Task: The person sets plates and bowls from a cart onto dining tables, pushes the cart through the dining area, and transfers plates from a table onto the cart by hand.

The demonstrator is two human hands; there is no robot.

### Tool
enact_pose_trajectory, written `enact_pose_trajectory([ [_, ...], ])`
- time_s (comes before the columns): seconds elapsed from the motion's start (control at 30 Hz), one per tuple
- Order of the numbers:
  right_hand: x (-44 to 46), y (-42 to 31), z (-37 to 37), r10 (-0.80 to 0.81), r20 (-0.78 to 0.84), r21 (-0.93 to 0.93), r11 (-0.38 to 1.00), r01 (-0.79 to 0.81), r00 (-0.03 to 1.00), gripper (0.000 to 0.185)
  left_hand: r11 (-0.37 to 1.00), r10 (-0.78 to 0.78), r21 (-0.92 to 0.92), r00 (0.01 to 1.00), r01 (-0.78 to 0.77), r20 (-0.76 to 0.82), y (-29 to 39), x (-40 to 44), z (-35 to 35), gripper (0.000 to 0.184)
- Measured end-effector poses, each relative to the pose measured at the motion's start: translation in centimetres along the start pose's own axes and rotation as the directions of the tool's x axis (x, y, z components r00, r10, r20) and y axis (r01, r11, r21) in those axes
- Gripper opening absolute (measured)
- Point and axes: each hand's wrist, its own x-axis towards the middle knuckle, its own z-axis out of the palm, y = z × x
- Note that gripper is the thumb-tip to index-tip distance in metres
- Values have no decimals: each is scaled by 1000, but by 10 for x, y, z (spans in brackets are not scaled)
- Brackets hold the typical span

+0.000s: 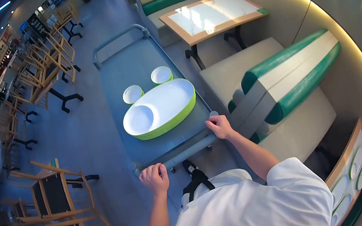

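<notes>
A grey-blue service cart stands before me. My left hand is closed at the left end of its near push handle, and my right hand is closed round the right end. On the cart's top lies a stack of oval plates, white inside with lime-green sides. Just beyond the plates sit two small white bowls with green sides: the left bowl and the right bowl. The undersides of my fingers are hidden.
Along the right run a booth table and green-and-cream booth seats. Another table with several plates is at the lower right. Wooden chairs stand at the lower left, with more chairs upturned on tables farther up.
</notes>
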Motion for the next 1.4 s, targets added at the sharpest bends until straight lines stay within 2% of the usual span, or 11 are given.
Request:
enact_pose_trajectory([
  [0.03,12,-1,-1,10,3,-17,1000,-10,1000,33,1000,-3,-11,1000,3,-9,1,15,3,20],
  [0.13,45,0,3,23,6,-50,998,-23,1000,33,997,-72,5,992,72,106,-12,58,9,21],
  [0.2,62,2,8,10,10,-42,999,-9,1000,33,976,-194,-15,895,219,402,-34,90,18,23],
  [0.3,86,2,11,47,13,-68,997,-45,999,33,955,-256,-45,893,292,369,-25,128,27,24],
  [0.33,100,-1,12,56,8,-69,996,-55,998,32,979,-150,-85,932,187,329,-38,137,38,23],
  [0.47,134,-1,23,103,-76,22,995,-101,992,32,971,-153,-120,923,207,352,-52,172,59,22],
  [0.57,180,6,27,127,-62,108,987,-120,990,31,974,-194,-40,911,224,364,-62,211,81,21],
  [0.63,211,12,30,75,-57,67,995,-71,996,32,971,-199,-59,920,232,337,-66,239,91,20],
  [0.93,364,27,41,66,-67,101,993,-59,996,32,938,-328,21,869,345,371,-87,373,162,23],
  [1.13,464,34,51,37,-61,51,998,-34,997,34,926,-365,66,838,371,406,-109,461,212,28],
  [1.4,557,35,53,36,-39,24,999,-35,999,36,896,-439,127,806,426,396,-122,538,255,28],
])
